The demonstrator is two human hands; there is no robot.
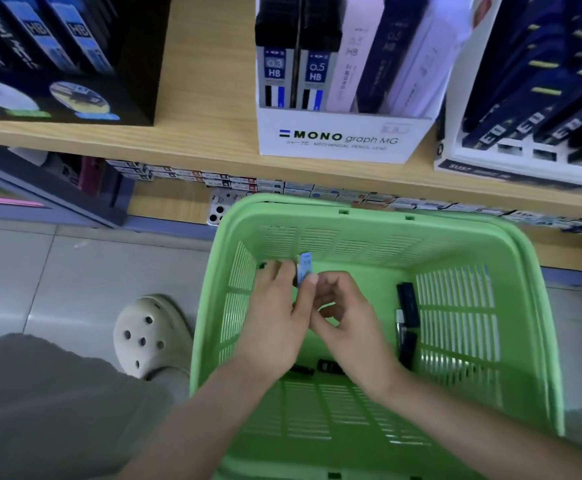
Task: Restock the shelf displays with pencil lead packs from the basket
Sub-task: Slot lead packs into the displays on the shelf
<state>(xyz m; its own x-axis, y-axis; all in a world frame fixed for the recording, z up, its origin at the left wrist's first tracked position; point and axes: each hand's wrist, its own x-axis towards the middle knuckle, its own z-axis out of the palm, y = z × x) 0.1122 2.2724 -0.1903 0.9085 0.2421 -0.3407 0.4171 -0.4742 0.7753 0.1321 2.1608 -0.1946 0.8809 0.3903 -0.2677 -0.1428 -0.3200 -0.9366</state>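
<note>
A green plastic basket (455,341) sits on the floor below the shelf. Both my hands are inside it. My left hand (275,317) pinches a small blue pencil lead pack (305,266), held upright above the basket floor. My right hand (348,323) is close against it with fingers curled; whether it holds anything is hidden. Several black lead packs (408,306) lie along the basket's right wall, and two more black packs (329,367) lie under my wrists. On the shelf above stands the white MONO graph MG display box (338,136) with lead packs in rows.
A black display box (74,64) stands at the shelf's left and a dark blue pack display (542,98) at its right. A lower shelf holds a row of small boxes (282,185). My foot in a white clog (147,334) rests on the tiled floor beside the basket.
</note>
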